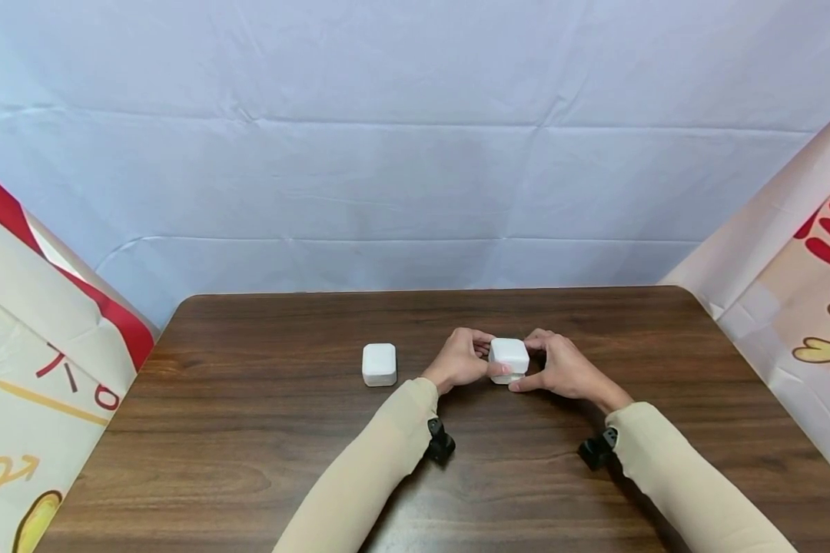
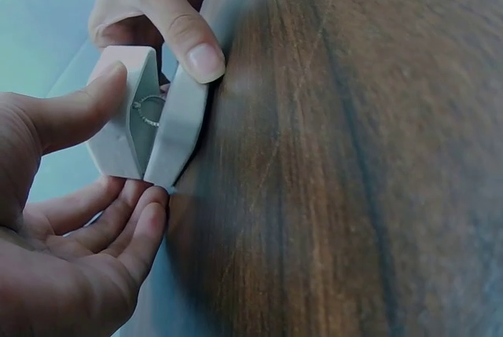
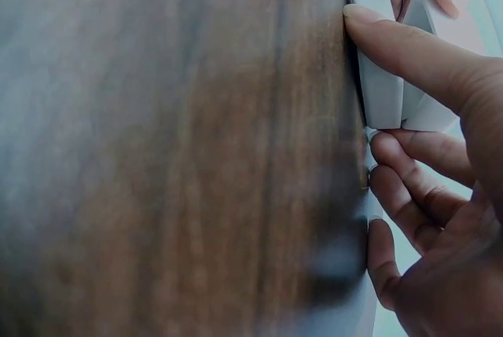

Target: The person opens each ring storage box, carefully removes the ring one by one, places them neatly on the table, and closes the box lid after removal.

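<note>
A white ring box (image 1: 509, 350) sits on the table between both hands, its lid (image 2: 116, 148) partly raised from the base (image 2: 178, 129). Inside the gap, a thin ring (image 2: 149, 111) shows in the left wrist view. My left hand (image 1: 460, 361) grips the lid, thumb on its front and fingers behind. With its thumb on the front of the base, my right hand (image 1: 564, 369) holds the box from the other side. A second white box (image 1: 379, 365), closed, stands to the left of the left hand.
The brown wooden table (image 1: 249, 445) has rounded far corners. Behind it hangs a pale cloth (image 1: 401, 177), and printed cloths (image 1: 62, 399) flank the sides. Each wrist carries a small black camera (image 1: 440, 442).
</note>
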A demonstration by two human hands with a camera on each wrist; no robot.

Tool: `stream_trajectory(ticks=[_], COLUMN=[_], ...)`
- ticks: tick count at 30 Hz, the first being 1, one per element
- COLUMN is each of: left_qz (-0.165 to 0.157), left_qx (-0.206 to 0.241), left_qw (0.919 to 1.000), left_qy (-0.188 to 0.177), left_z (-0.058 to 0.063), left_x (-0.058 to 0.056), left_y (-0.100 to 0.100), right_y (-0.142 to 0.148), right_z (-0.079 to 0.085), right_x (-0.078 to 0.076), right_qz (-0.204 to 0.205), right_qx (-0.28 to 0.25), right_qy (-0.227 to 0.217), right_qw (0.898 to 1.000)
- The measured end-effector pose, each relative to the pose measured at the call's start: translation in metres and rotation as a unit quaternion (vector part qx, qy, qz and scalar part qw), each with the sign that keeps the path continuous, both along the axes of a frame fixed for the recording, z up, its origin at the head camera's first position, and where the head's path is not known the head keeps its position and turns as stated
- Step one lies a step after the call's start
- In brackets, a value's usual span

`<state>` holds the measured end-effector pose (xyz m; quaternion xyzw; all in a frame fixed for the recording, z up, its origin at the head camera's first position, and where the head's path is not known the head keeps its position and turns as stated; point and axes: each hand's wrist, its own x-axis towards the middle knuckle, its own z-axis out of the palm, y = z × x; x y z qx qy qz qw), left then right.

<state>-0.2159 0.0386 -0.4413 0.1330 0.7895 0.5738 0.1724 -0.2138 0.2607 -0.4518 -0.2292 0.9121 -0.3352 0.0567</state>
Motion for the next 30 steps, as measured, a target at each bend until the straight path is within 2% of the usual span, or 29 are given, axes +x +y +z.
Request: stream_trajectory(ticks=[6,18,30], left_qz=[0.007,0.026,0.029], left_qx=[0.024,0.044,0.044], left_qw=[0.9994,0.9969,0.9952], left_qy=[-0.023,-0.061,-0.082], left_z=[-0.0004,0.001,0.0037], left_x=[-0.0014,-0.0046,-0.0072], left_y=[0.0002,0.0001,0.001], right_y=[-0.0002,-0.0004,-0.0001], right_z=[-0.0007,-0.0003,-0.0003], right_x=[-0.0006,-0.0017,-0.0016], right_qz=[-0.002,-0.008,-0.006], right_qx=[0.003,0.001,0.004], right_qy=[0.004,0.006,0.004], right_qw=[1.0,1.0,1.0])
